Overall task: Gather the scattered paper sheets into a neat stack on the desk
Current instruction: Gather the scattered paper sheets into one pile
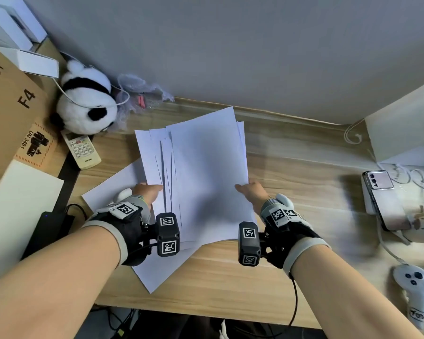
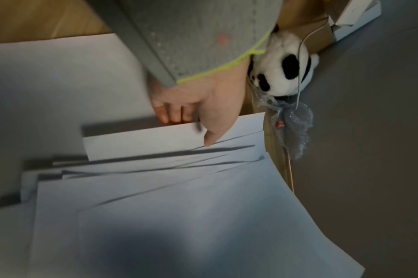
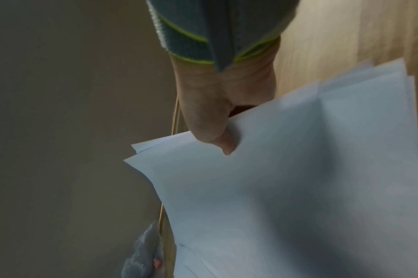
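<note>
Paper sheets [image 1: 201, 167] sit fanned in my 2 hands above the wooden desk [image 1: 291, 167], their edges uneven. My left hand [image 1: 147, 192] pinches the bundle's left edge, thumb on top, fingers beneath. My right hand [image 1: 251, 192] pinches the right edge the same way. 1 loose sheet [image 1: 113, 189] lies flat on the desk under the bundle. Beyond it I see a panda plush [image 1: 86, 104] beside a remote control [image 1: 83, 149].

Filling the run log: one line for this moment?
left hand grips paper sheets | right hand pinches them | edges uneven | one sheet on desk
</note>
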Available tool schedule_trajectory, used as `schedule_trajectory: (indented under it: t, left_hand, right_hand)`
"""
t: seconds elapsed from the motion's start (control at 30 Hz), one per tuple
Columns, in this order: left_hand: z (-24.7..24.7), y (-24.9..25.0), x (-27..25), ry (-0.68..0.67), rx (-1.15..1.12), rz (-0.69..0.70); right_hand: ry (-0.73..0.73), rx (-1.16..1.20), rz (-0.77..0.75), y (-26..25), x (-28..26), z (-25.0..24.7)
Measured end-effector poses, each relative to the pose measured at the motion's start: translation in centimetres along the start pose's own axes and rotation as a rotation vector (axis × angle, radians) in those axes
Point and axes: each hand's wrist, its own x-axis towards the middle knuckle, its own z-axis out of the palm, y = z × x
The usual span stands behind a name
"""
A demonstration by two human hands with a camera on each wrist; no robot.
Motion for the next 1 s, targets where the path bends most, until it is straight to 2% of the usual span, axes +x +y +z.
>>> schedule_trajectory:
  t: [0.17, 0.3, 0.47, 0.6, 0.7, 0.8, 0.9, 0.97, 1.0]
  left_hand:
    - [2.1, 0.0, -2.2, -0.104, 0.115, 0.021]
    - [4.0, -1.0, -3.0, -0.212, 0.180, 0.042]
    - [8.1, -1.7, -3.7, -0.379, 0.264, 0.099]
    - [10.5, -0.9, -7.1, -0.489, 0.243, 0.140]
    - [11.9, -0.8, -8.3, -0.509, 0.201, 0.153]
    - [11.8, -0.4, -8.9, -0.546, 0.191, 0.127]
    - [11.0, -0.1, -9.5, -0.582, 0.105, 0.131]
    - [9.8, 0.3, -9.6, -0.518, 0.033, 0.131]
    - [9.2, 0.6, -9.4, -0.442, -0.014, 0.128]
  right_hand:
    - [0.001, -0.035, 0.045, 1.3, -0.5, -0.6]
    - [0.006, 0.055, -0.001, 3.5, -1.0, -2.8]
    - [0.220, 0.187, -0.005, 6.3, -1.5, -6.5]
    - [0.201, 0.154, 0.070, 8.0, -2.5, -8.6]
    - [0.210, 0.181, 0.104, 9.5, -2.9, -9.8]
    - [0.314, 0.278, 0.042, 9.9, -3.4, -10.3]
    - [0.327, 0.361, -0.046, 9.7, -4.0, -10.5]
    - [0.318, 0.359, -0.114, 9.1, -4.3, -10.5]
    - [0.305, 0.353, -0.134, 8.8, -4.4, -10.4]
